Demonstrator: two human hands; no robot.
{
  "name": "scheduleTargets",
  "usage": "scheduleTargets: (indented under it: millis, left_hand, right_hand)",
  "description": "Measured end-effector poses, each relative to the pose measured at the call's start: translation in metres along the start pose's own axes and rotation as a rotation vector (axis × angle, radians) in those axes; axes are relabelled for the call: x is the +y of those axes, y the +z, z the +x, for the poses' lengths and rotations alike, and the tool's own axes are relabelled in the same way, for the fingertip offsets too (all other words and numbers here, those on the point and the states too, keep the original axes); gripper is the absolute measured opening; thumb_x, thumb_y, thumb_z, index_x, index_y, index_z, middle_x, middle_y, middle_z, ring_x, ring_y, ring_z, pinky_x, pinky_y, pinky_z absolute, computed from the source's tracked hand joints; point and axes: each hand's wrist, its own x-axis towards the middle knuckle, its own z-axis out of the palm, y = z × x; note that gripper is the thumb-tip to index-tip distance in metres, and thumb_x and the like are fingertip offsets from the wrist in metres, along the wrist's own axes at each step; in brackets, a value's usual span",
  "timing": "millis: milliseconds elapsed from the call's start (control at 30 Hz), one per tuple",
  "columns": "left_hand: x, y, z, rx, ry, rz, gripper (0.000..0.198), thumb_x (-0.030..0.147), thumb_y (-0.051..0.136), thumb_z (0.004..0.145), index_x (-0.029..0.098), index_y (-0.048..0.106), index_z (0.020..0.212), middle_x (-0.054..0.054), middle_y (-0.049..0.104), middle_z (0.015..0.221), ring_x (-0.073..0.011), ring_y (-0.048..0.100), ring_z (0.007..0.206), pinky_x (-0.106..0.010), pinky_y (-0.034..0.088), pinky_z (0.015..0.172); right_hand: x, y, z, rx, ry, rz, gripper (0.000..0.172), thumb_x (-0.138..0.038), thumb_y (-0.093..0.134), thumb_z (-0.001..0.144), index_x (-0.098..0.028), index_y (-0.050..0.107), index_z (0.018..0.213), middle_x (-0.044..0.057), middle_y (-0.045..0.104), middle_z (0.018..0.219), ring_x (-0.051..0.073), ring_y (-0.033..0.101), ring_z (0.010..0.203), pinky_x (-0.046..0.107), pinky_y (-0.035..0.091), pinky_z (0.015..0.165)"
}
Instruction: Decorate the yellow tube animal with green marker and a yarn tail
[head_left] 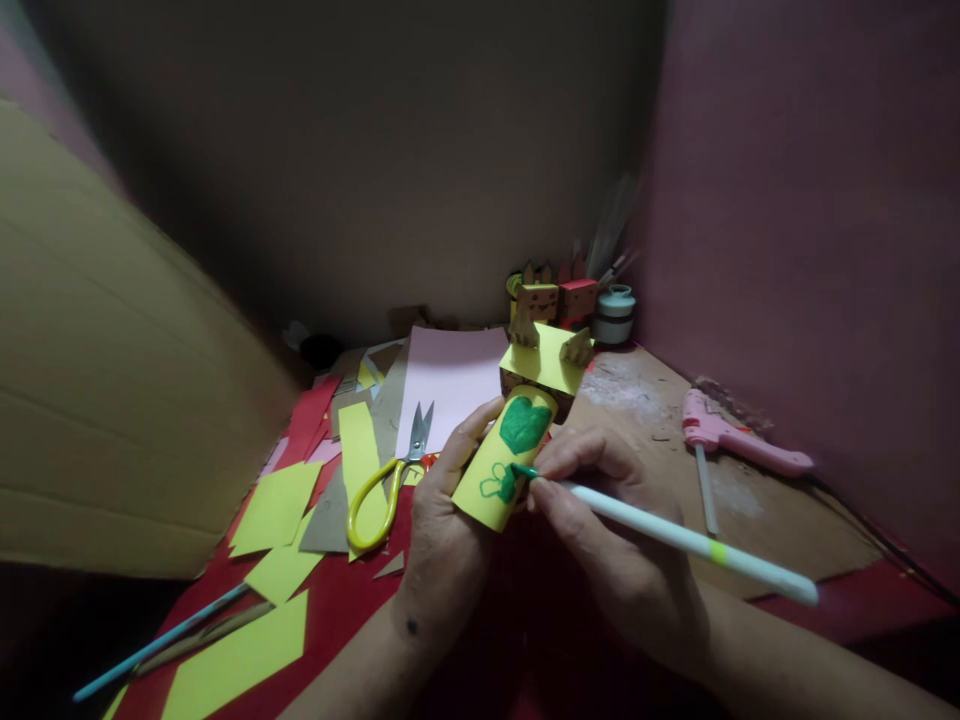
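Note:
My left hand [450, 510] is wrapped round a yellow paper tube figure [480, 480] with a box-shaped head and brown cardboard ears. On the tube is a filled green heart, and below it a small green outlined shape, partly coloured in. My right hand [615, 530] pinches a green marker [645, 520] with a white barrel, its tip touching the small shape. To the left of my left hand lie scissors [376, 503] with yellow handles, blades apart, over a yellow paper strip [358, 430] and a pink sheet [450, 375].
Yellow paper pieces [277, 505] and red scraps [307, 420] cover the left side of the red surface, beside a blue stick [165, 640]. A pink glue gun [739, 435] rests at right. Farther back stand two box-headed figures [577, 300] and a light blue jar [613, 315].

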Motion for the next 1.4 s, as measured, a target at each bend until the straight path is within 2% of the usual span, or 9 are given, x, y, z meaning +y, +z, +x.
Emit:
scheduleTargets:
  millis: [200, 300, 667, 833, 1233, 1400]
  left_hand:
    - [-0.001, -0.002, 0.0, -0.023, 0.004, -0.006, 0.037, 0.019, 0.077, 0.079, 0.029, 0.071, 0.115, -0.001, 0.076, 0.105, -0.0168, 0.073, 0.087, -0.021, 0.059, 0.074]
    - [-0.002, -0.003, 0.0, -0.014, 0.006, -0.003, 0.037, 0.019, 0.077, 0.08, 0.029, 0.071, 0.115, 0.0, 0.076, 0.108, -0.0166, 0.072, 0.092, -0.02, 0.058, 0.077]
    - [0.0, -0.001, 0.0, -0.035, 0.002, -0.06, 0.035, 0.014, 0.075, 0.081, 0.032, 0.072, 0.111, 0.005, 0.078, 0.103, -0.0122, 0.073, 0.09, -0.016, 0.058, 0.078]
    - [0.007, 0.002, 0.0, -0.04, -0.005, -0.087, 0.032, 0.011, 0.074, 0.081, 0.031, 0.074, 0.106, 0.007, 0.078, 0.098, -0.0089, 0.072, 0.088, -0.011, 0.056, 0.078]
    - [0.005, 0.002, 0.0, 0.0, -0.016, -0.083, 0.033, 0.01, 0.076, 0.079, 0.028, 0.075, 0.106, 0.005, 0.079, 0.099, -0.0111, 0.073, 0.087, -0.013, 0.057, 0.076]
    - [0.005, 0.001, 0.002, -0.026, -0.002, -0.052, 0.035, 0.014, 0.079, 0.077, 0.03, 0.074, 0.108, 0.006, 0.078, 0.102, -0.0102, 0.072, 0.09, -0.012, 0.056, 0.08]
  right_hand:
    - [0.005, -0.001, 0.0, 0.037, 0.008, 0.09, 0.005, -0.021, 0.062, 0.091, -0.024, 0.059, 0.088, 0.0, 0.06, 0.08, 0.017, 0.058, 0.078, 0.031, 0.048, 0.069]
    - [0.006, 0.0, 0.0, 0.032, 0.026, 0.118, 0.005, -0.022, 0.061, 0.092, -0.024, 0.058, 0.088, 0.0, 0.06, 0.079, 0.017, 0.057, 0.078, 0.033, 0.048, 0.073]
    - [0.002, 0.0, 0.001, -0.002, 0.018, 0.074, 0.005, -0.022, 0.062, 0.091, -0.024, 0.059, 0.087, -0.001, 0.056, 0.075, 0.013, 0.051, 0.066, 0.026, 0.042, 0.056]
    - [0.001, 0.001, 0.0, -0.02, 0.034, 0.072, 0.006, -0.022, 0.062, 0.091, -0.024, 0.058, 0.087, -0.001, 0.056, 0.077, 0.013, 0.052, 0.069, 0.026, 0.041, 0.056]
    - [0.003, 0.001, -0.001, 0.01, 0.041, 0.072, 0.006, -0.022, 0.06, 0.092, -0.024, 0.058, 0.087, -0.002, 0.056, 0.076, 0.013, 0.052, 0.071, 0.026, 0.041, 0.059]
    - [0.004, 0.001, -0.001, 0.03, 0.038, 0.056, 0.007, -0.021, 0.062, 0.091, -0.025, 0.058, 0.087, -0.003, 0.055, 0.074, 0.012, 0.051, 0.069, 0.024, 0.04, 0.057]
